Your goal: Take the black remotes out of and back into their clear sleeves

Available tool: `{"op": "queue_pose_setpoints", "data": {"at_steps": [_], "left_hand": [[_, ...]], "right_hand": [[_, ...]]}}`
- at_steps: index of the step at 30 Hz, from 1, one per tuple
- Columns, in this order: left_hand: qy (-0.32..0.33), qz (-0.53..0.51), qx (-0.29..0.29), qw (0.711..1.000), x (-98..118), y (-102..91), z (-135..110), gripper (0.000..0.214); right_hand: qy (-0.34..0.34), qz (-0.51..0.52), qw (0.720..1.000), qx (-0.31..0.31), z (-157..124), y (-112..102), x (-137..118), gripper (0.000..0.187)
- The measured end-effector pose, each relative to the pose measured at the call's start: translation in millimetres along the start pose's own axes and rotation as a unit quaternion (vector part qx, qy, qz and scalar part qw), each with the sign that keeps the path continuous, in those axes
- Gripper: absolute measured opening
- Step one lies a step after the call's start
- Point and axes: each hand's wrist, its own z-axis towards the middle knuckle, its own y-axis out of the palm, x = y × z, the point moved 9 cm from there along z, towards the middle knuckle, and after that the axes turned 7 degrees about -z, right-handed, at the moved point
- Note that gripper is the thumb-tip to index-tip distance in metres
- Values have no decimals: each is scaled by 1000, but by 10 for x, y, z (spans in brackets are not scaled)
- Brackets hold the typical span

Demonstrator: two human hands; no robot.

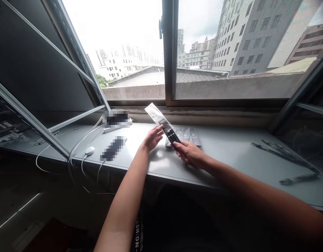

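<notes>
A black remote control [173, 137] with rows of small buttons is held tilted above the table. Its upper end sits in a clear plastic sleeve [155, 112], which sticks out flat toward the window. My right hand [189, 152] is closed around the remote's lower end, thumb on top. At the sleeve's mouth, my left hand [153, 137] has its thumb and curled fingers on the plastic; part of its grip is hidden. Just behind lie several plastic-wrapped dark items [191, 136], partly covered by the remote and my right hand.
A grey table [224, 147] runs below the window. To the left are a white power strip [116, 127], a blurred-out phone-like item [113, 148], a white round charger [89, 151] and loose cables. Dark cables or straps [287, 157] lie right. Metal frame posts [33, 120] rise at the left.
</notes>
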Motion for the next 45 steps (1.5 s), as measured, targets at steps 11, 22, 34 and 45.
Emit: {"op": "queue_pose_setpoints", "data": {"at_steps": [11, 22, 34, 45], "left_hand": [[-29, 34, -32, 998, -56, 14, -9, 37], [-110, 100, -154, 977, -244, 151, -109, 36], [-34, 6, -43, 998, -60, 91, -41, 37], [-51, 22, -75, 996, -94, 109, -43, 38]], "right_hand": [[0, 45, 999, 17, 36, -58, 50, 53], [-50, 37, 998, 18, -1, -34, -54, 56], [-43, 1, 999, 20, -15, -38, -68, 50], [-45, 16, 999, 14, -26, -7, -87, 53]]}}
